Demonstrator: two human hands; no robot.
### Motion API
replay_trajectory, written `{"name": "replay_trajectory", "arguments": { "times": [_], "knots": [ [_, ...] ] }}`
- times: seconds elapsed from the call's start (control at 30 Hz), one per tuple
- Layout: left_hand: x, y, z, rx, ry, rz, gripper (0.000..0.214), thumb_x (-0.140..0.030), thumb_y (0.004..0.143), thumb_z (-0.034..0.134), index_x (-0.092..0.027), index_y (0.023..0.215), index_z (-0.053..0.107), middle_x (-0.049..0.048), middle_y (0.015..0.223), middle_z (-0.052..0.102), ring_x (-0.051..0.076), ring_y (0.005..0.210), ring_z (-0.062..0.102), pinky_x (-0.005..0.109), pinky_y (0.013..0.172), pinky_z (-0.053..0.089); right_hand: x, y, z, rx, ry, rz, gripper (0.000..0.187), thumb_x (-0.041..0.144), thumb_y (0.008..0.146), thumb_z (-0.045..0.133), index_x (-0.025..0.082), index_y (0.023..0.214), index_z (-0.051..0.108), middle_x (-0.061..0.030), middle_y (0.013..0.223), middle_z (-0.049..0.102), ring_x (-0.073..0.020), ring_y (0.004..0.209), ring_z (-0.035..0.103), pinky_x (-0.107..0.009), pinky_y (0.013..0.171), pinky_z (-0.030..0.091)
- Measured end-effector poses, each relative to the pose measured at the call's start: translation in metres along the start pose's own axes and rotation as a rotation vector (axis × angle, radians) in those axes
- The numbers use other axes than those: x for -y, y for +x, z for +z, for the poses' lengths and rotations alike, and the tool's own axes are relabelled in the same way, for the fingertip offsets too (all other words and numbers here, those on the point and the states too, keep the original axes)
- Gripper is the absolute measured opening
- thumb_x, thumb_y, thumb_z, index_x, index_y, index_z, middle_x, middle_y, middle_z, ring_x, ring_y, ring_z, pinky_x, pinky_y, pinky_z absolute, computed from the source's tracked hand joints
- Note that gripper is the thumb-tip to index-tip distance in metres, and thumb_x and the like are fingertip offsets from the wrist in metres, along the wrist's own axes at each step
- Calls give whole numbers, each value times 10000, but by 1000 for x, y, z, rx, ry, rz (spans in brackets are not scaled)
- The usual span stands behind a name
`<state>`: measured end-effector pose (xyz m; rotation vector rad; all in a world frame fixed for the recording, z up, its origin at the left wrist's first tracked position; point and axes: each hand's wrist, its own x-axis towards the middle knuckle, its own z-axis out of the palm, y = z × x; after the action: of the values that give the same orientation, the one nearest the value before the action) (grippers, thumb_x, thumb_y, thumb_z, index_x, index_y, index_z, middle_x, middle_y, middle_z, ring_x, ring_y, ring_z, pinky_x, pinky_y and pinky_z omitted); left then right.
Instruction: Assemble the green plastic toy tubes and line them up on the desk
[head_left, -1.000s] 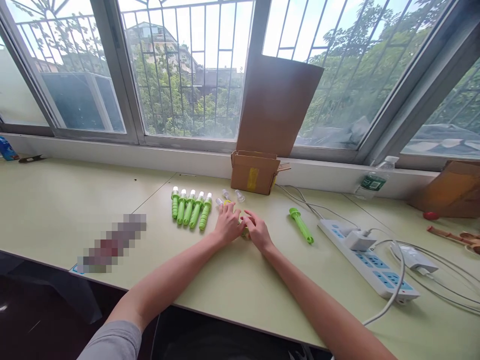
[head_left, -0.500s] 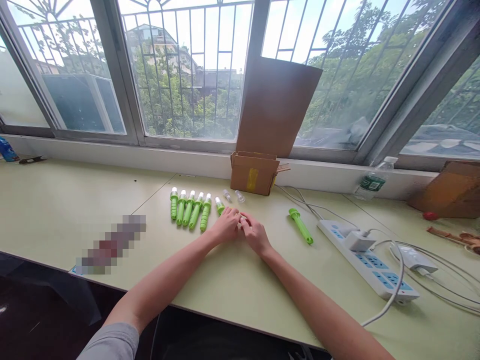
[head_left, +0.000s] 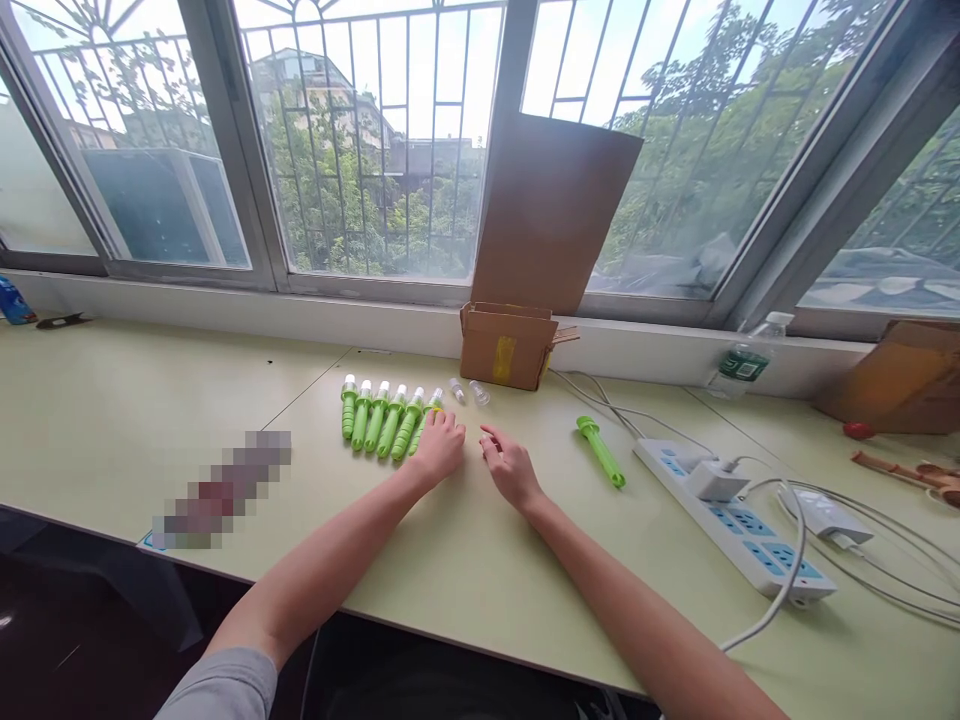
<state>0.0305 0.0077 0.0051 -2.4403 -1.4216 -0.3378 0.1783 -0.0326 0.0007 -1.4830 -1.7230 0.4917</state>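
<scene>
Several green plastic tubes (head_left: 361,420) with ribbed bodies, clear tops and white caps lie side by side on the table. At the right end of this row, my left hand (head_left: 444,442) has its fingers closed around another green tube (head_left: 435,400), covering most of its body. My right hand (head_left: 511,466) rests just to the right, its thumb and forefinger slightly apart, with nothing visible between them. Beyond the hands lie two small clear plastic pieces (head_left: 478,392). A single green tube without a clear top (head_left: 601,452) lies farther right.
A cardboard box (head_left: 507,348) stands against the window ledge. To the right are a white power strip (head_left: 739,530) with cables, a charger (head_left: 829,516), a plastic bottle (head_left: 742,362) and brown wooden pieces (head_left: 911,472). A blurred-out item (head_left: 225,490) lies at left.
My left hand has moved left, away from my right hand, bringing the green tube up against the row. The right hand has stayed in place, its fingers now parted from the left.
</scene>
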Motion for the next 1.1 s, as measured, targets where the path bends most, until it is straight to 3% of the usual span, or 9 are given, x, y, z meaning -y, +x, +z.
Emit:
{"name": "replay_trajectory", "arguments": {
  "times": [0.13,0.23,0.33,0.43,0.53,0.67,0.8,0.9,1.1],
  "knots": [
    [0,1,0,-58,-45,-48,221,-132,760,469,-120,940,596,160,1020,539,294,1010,487,478,962,312,0,3,-5,-36,-55,24,411,371,876,358,194,1191,554,-52,971,665,-174,798,616,-277,752,443],
    [-1,2,-3,-127,-129,-21,218,-99,760,459,-128,932,589,156,1056,519,292,1029,471,458,944,336,-3,8,-12,-155,-178,67,409,334,861,361,196,1198,548,-66,1041,640,-206,929,576,-306,810,421],
    [-5,3,-9,-186,-195,46,280,-43,755,441,-158,974,571,130,1132,487,272,1064,448,423,928,367,-10,15,-21,-314,-344,103,425,311,839,362,174,1190,559,-105,1134,588,-262,1109,454,-367,879,378],
    [-11,1,-14,-232,-223,139,362,9,751,411,-176,1028,553,112,1146,472,249,1077,443,398,919,391,-23,24,-30,-476,-528,175,430,306,809,396,182,1182,570,-136,1278,462,-307,1229,311,-472,971,262],
    [-17,-1,-15,-241,-233,215,410,29,753,389,-191,1063,544,96,1138,475,229,1074,453,386,915,408,-39,31,-39,-551,-659,280,451,307,791,418,182,1204,550,-162,1376,322,-355,1300,181,-573,994,138],
    [-20,-3,-12,-213,-253,261,413,32,755,383,-192,1061,548,83,1132,484,208,1070,469,366,918,417,-56,35,-47,-482,-740,413,485,330,790,432,162,1239,507,-214,1412,235,-418,1319,95,-676,937,73],
    [-21,-2,-7,-203,-284,237,349,-20,788,403,-187,1058,547,88,1151,482,215,1073,477,372,912,427,-57,34,-45,-286,-745,486,486,351,793,447,184,1246,500,-224,1381,288,-409,1287,210,-694,927,84],
    [-19,-2,-4,-194,-330,189,271,-103,818,446,-186,1057,544,98,1165,476,227,1069,485,398,920,429,-48,30,-39,-200,-743,409,473,354,802,447,202,1246,505,-204,1360,321,-364,1249,300,-648,954,150],
    [-16,-1,-1,-170,-390,160,291,-114,818,460,-196,1088,530,94,1203,460,231,1122,469,424,959,417,-39,25,-37,-257,-822,279,399,338,826,437,193,1180,551,-186,1348,329,-332,1277,247,-608,983,147]
  ]
}}
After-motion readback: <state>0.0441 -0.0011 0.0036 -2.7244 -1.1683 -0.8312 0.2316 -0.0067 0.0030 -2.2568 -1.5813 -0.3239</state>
